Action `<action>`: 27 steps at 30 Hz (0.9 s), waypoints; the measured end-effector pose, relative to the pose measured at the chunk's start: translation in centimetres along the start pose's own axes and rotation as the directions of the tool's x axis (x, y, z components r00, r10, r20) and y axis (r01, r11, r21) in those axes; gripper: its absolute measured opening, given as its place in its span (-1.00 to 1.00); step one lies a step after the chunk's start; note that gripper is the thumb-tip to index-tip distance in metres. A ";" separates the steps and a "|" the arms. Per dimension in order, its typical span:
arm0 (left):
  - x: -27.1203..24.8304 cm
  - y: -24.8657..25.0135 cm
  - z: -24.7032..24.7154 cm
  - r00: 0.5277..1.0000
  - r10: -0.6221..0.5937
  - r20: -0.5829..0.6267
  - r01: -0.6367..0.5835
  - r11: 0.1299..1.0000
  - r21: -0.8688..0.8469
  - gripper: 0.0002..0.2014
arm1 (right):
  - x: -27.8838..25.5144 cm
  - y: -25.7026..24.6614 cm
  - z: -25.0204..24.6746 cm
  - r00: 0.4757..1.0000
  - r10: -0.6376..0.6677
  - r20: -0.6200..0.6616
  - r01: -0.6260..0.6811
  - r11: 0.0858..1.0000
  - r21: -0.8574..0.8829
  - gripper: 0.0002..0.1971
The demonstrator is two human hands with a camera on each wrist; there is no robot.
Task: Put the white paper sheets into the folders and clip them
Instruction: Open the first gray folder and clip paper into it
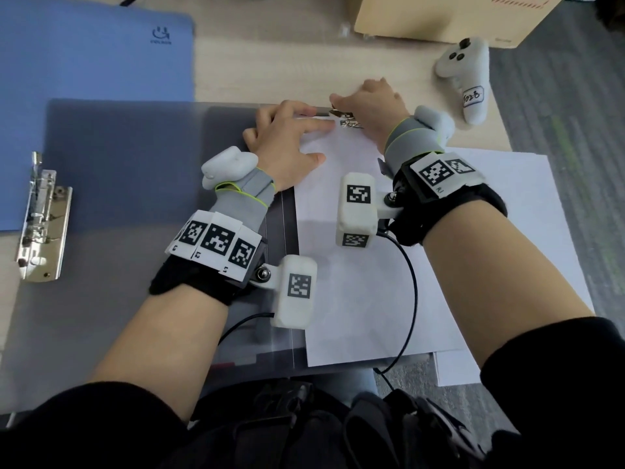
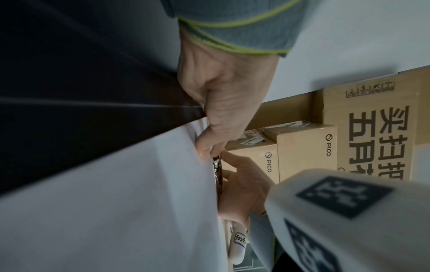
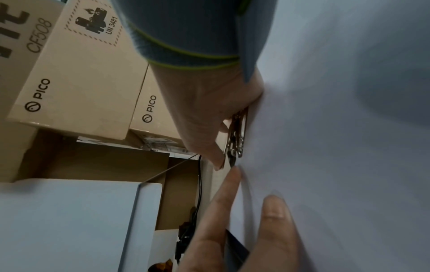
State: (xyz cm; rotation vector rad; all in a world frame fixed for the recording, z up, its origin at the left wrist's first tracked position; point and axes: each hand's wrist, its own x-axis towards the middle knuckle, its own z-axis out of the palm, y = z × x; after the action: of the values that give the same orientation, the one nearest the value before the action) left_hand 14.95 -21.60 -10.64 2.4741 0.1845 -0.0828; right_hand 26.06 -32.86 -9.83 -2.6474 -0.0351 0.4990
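Observation:
An open grey folder lies flat on the table. A white paper sheet rests on its right half. At the sheet's top edge sits a small metal clip. My right hand reaches over from the right and pinches this clip between thumb and fingers. My left hand lies flat on the sheet's top left corner. Its straight fingers press the paper down, the index tip just left of the clip.
A long metal lever clip is fixed at the folder's left edge. A blue folder lies at the back left. More white sheets lie under my right forearm. A white controller and cardboard boxes stand behind.

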 end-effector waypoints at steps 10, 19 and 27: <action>0.1 0.0 0.0 1.000 0.002 -0.007 -0.002 1.000 -0.005 -0.59 | -0.6 0.1 0.0 0.999 -0.015 0.040 0.015 1.000 0.014 -0.25; 0.1 0.0 -0.2 1.000 0.007 -0.012 -0.007 1.000 -0.029 -0.59 | -2.9 0.5 -0.4 1.000 0.006 0.003 -0.007 0.999 0.036 -0.30; -0.1 0.6 -0.3 1.000 -0.019 0.005 0.019 0.999 0.036 -0.60 | -5.5 4.2 0.2 0.991 -0.105 -0.085 0.130 0.915 0.382 -0.38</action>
State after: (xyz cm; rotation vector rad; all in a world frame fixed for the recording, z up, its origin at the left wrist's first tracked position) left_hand 14.92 -21.84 -10.04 2.5080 0.2057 -0.1009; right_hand 20.64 -37.16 -9.89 -2.2541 -0.0685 0.3404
